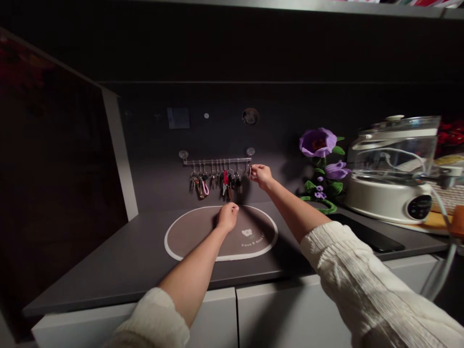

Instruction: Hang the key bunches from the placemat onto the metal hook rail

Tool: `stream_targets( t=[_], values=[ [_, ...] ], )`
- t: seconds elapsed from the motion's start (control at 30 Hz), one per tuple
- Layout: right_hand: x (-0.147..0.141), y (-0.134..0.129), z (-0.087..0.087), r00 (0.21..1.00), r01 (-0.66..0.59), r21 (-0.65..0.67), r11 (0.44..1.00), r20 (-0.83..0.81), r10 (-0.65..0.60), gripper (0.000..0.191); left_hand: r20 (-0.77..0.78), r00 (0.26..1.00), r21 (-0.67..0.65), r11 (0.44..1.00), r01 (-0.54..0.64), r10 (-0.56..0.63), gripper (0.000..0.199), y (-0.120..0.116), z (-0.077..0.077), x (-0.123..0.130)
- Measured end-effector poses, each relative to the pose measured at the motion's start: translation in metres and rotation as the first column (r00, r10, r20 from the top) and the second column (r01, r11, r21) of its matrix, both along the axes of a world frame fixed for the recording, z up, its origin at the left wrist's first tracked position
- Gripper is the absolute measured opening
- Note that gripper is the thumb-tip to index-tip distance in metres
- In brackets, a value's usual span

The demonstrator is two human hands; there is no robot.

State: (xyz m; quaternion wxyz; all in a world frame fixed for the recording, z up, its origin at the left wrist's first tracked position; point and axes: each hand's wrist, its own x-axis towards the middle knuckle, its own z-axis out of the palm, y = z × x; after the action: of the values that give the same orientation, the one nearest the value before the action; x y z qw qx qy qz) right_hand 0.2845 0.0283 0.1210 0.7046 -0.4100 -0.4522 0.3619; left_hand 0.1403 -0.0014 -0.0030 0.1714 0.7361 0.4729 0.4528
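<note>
A clear hook rail [217, 161] is fixed to the dark back wall, with several bunches of keys [213, 181] hanging from it. Among them are a red key [225, 177] and a pink loop [205, 187]. At the rail's right end, my right hand [261, 176] pinches a small metal key [250, 171] by the last hook. My left hand [227, 216] is closed, low in front of the rail and over the oval brown mat [195, 232]. Whatever its fingers may hold is hidden.
Right of the rail stand purple knitted flowers [318, 142] with green leaves. A black phone-like slab [373, 234] lies on the dark counter [119, 261]. Farther right is a white appliance with a clear body [384, 200] and a hose. A shelf [232, 5] runs overhead.
</note>
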Motion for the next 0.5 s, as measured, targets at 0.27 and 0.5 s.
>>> stream_targets(
  t=[0.27,0.5],
  values=[
    [-0.0007,0.0102,0.0096,1.000,0.031,-0.087,0.996,0.003,-0.030,0.007,0.012,1.000,-0.013,1.000,0.009,-0.009,0.016,0.0002,-0.0003,0.0006],
    [-0.0004,0.0101,0.0074,1.000,0.017,-0.131,0.991,-0.018,-0.019,0.014,-0.001,1.000,-0.020,1.000,0.005,-0.005,0.016,0.0010,-0.0005,0.0007]
  ],
)
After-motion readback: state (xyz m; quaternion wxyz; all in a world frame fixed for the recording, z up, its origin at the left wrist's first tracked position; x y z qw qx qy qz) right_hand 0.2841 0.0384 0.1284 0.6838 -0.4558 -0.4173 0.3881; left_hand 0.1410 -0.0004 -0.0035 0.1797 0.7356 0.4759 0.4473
